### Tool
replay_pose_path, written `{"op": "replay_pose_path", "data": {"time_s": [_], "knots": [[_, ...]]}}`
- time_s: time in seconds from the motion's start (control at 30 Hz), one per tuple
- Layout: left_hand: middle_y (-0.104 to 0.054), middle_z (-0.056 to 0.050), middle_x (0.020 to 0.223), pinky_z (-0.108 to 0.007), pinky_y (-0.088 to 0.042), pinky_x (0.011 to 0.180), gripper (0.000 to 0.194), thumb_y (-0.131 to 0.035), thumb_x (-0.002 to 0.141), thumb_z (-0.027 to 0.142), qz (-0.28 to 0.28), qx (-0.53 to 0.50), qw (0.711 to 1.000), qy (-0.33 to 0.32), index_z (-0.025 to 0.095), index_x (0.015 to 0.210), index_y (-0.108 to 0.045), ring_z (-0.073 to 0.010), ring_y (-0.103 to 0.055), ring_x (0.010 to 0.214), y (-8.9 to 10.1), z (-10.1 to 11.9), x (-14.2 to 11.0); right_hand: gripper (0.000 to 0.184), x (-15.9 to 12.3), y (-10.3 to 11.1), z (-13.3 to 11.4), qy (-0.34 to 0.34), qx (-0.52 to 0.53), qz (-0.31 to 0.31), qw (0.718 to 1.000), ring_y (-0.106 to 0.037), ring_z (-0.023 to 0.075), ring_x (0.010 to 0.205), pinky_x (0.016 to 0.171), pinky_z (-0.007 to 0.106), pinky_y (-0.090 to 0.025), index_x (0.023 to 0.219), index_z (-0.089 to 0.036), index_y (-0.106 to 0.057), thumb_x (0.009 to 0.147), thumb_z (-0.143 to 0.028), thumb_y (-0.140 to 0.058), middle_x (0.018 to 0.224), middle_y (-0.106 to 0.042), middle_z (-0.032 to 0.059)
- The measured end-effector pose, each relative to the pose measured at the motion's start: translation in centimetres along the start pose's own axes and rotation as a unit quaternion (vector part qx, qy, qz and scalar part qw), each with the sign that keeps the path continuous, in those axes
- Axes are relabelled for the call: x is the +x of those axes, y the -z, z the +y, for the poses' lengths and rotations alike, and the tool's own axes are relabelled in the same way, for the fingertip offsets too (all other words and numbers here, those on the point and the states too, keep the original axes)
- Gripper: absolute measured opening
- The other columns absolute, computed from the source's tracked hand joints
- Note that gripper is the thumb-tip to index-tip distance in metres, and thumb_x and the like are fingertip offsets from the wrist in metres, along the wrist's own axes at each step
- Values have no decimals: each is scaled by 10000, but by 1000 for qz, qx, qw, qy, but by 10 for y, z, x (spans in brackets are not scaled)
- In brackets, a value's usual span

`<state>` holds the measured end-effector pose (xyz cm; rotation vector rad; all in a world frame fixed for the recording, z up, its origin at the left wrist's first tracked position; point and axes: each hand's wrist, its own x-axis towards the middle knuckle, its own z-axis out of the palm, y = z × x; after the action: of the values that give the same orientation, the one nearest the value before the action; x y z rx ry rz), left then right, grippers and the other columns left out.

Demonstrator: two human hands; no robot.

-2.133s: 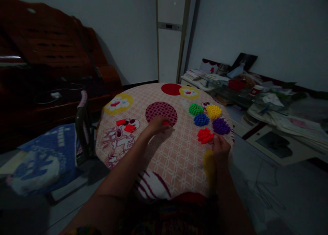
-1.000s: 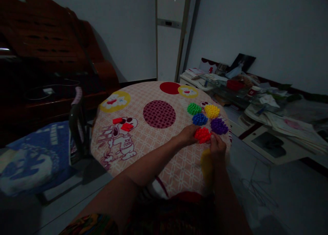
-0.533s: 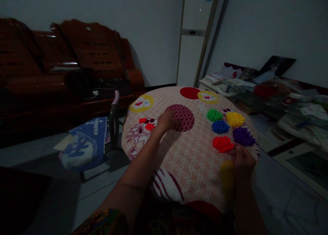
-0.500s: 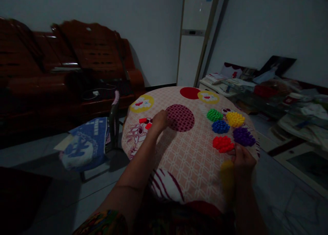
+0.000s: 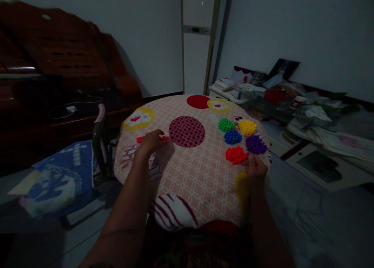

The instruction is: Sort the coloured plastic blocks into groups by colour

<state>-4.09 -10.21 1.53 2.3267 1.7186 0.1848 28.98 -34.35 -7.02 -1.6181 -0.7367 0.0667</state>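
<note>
My left hand [image 5: 151,141] is over the left part of the round table, its fingers closed around a small red piece [image 5: 164,138] that sticks out past the fingertips. Another small red piece [image 5: 140,139] lies just left of that hand. On the right, my right hand [image 5: 256,168] has its fingers pinched at the edge of a red heap of small knobbly pieces [image 5: 235,155]; what is between them is hidden. Similar heaps stand close by: blue [image 5: 233,137], purple [image 5: 256,144], green [image 5: 226,124] and yellow [image 5: 247,127].
A patterned cloth [image 5: 201,174] covers the table. To the left stands a chair with a blue printed cloth [image 5: 67,174], and behind it a wooden sofa [image 5: 73,53]. A cluttered glass-topped stand [image 5: 271,100] runs along the right wall, and a tall white cabinet-like unit [image 5: 195,57] is in the corner.
The view has turned to the right. My left hand has shifted left over the cloth, and a red piece now shows at its fingertips. My right hand stays by the red heap.
</note>
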Motion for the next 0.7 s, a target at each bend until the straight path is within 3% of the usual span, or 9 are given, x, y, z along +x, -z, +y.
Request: {"op": "replay_pose_path", "data": {"time_s": [0.1,0.23,0.37,0.5,0.6,0.7], "knots": [[-735,-69,1017,-266,-479,757,367,-640,851,374,4,-89,990,-107,171,1157,-645,-192,-664,888,-7,39,5,541,-1,1,-3,12,0,-4,1000,-534,178,583,546,290,-389,957,-124,-718,872,-621,-521,608,-626,40],[-728,-38,901,-239,-465,702,282,-642,816,317,-59,-192,950,-239,159,1044,-691,-162,-655,805,-23,102,2,541,-1,1,-4,9,1,-12,1000,-524,169,566,544,288,-390,965,-118,-713,879,-615,-519,610,-630,40],[-725,-43,837,-229,-458,651,358,-652,806,370,-128,-275,907,-292,137,1076,-687,-146,-652,711,-42,147,-17,557,-1,1,-1,8,0,-13,1000,-525,166,572,552,283,-396,996,-111,-713,888,-617,-508,612,-628,34],[-713,-24,784,-214,-446,612,368,-654,796,403,-184,-314,871,-329,152,1061,-697,-141,-647,682,-58,163,-45,571,0,0,1,17,-4,-13,1000,-538,172,594,566,286,-410,1014,-115,-714,886,-631,-505,622,-633,31],[-700,-23,761,-211,-423,564,414,-697,754,462,-202,-316,876,-304,147,1022,-705,-151,-640,678,-68,163,-55,573,0,-1,1,18,-8,-6,1000,-544,174,604,574,285,-416,999,-121,-712,888,-639,-494,619,-629,28],[-712,-31,808,-213,-438,575,408,-703,748,421,-181,-332,887,-266,140,1043,-690,-152,-645,697,-74,166,-43,560,0,-1,3,13,-8,-9,1000,-542,172,596,571,284,-416,1004,-123,-708,890,-630,-497,620,-629,27]]}}
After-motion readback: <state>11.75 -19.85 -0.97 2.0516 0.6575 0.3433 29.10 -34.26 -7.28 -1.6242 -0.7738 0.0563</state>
